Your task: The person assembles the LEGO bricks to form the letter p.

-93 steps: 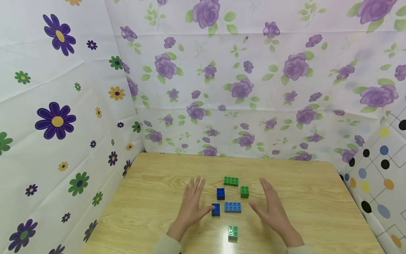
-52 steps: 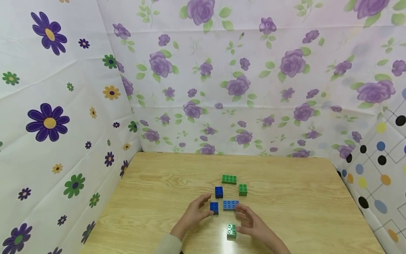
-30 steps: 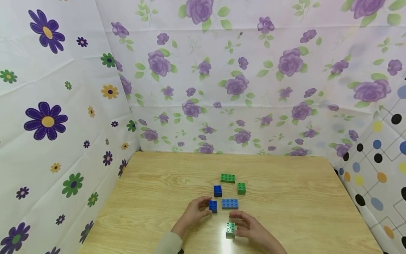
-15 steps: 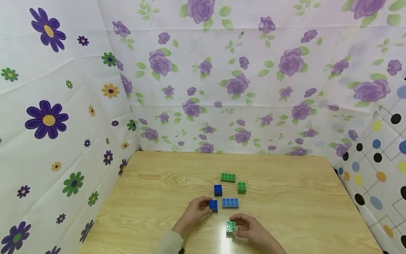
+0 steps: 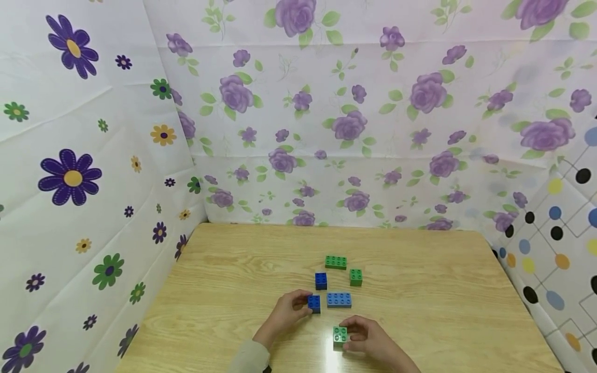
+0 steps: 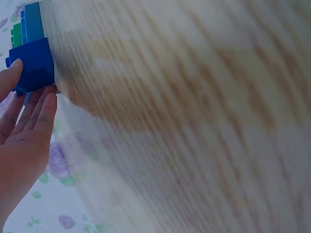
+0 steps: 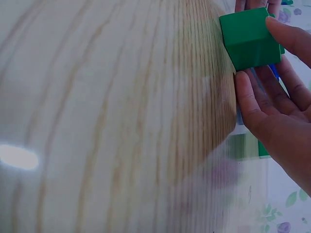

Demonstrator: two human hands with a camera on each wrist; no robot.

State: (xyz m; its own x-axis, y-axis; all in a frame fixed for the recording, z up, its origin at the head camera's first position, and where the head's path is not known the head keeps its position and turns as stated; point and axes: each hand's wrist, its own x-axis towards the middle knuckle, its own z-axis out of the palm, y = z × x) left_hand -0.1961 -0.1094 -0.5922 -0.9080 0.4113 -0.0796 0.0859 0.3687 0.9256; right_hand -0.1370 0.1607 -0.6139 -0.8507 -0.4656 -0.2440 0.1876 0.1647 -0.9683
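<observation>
The light blue eight-stud building brick lies flat on the wood-grain counter and serves as the landmark here. Just left of it is the near dark blue four-stud brick, pinched by the person's left hand, thumb on the near side and fingers reaching round to the far side. On the person's side of the landmark, roughly in line with it, is the light green four-stud brick, pinched by the right hand between thumb and fingers. Both hands are narrowed to the width of their bricks; whether either brick is lifted slightly off the counter cannot be told.

Beyond the landmark and to its left stands the far dark blue four-stud brick; beyond it to the right, the green four-stud brick; farthest beyond, the green eight-stud brick. All sit studs up, apart from one another.

The bricks look like hard moulded plastic: probably light, stiff and not fragile, with smooth, glossy walls that could slide under a loose fingertip. The best hold would likely be low on two opposite flat walls, as both hands have it, leaving the studs on top uncovered and the brick level.
</observation>
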